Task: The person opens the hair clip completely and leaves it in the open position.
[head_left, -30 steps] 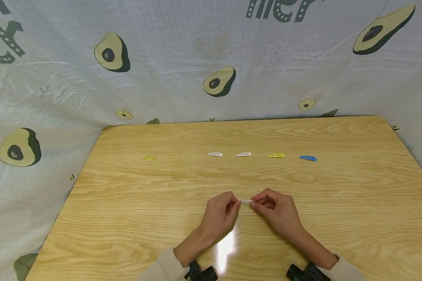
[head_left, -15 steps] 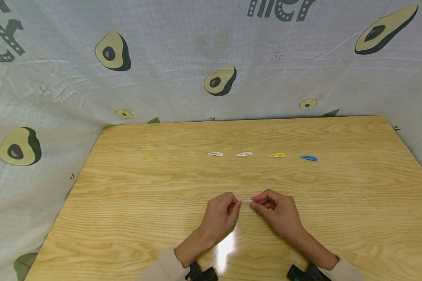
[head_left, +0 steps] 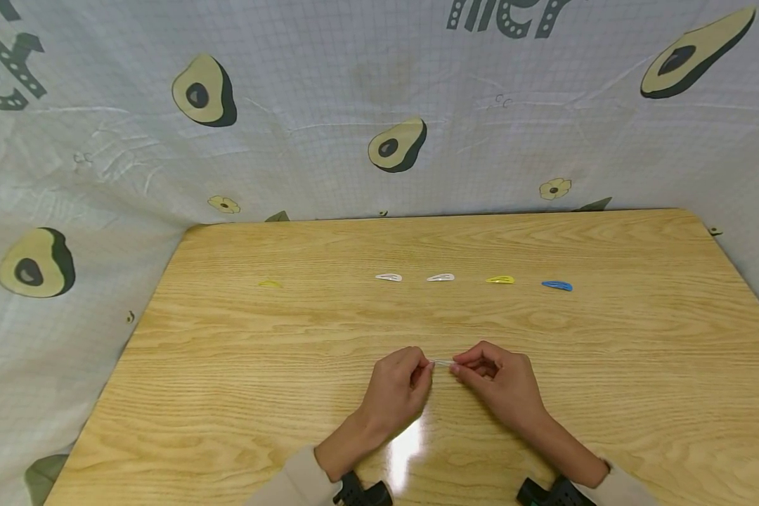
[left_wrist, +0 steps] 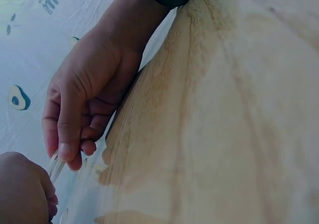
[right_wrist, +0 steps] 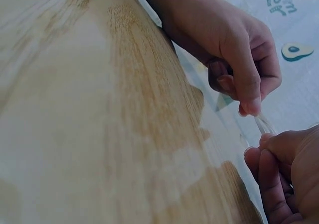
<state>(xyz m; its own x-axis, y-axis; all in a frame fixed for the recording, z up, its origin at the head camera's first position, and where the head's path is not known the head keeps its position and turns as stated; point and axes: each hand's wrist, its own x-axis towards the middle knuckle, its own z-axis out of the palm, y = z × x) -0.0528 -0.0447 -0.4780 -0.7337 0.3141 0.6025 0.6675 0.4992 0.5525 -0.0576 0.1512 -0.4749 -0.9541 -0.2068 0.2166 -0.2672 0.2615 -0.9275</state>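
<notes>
Thumb and fingers of my left hand (head_left: 395, 383) pinch the left end of a slim white hair clip (head_left: 443, 362). My right hand (head_left: 500, 379) pinches its other end, so the clip spans the short gap between both hands, close over the table. In the left wrist view, the clip (left_wrist: 56, 169) runs between the fingertips of the right hand (left_wrist: 89, 84) and the partly cropped left hand (left_wrist: 22, 189). The right wrist view also has the clip (right_wrist: 264, 124) between the left hand (right_wrist: 234, 55) and right hand (right_wrist: 294, 169). Fingertips hide both ends.
Beyond my hands lies a row of snap hair clips: a white clip (head_left: 388, 277), another white clip (head_left: 440, 277), a yellow clip (head_left: 500, 280) and a blue clip (head_left: 556, 285). A thin yellow piece (head_left: 270, 284) lies far left on the wooden table (head_left: 228, 393). An avocado-print sheet (head_left: 303, 91) hangs behind.
</notes>
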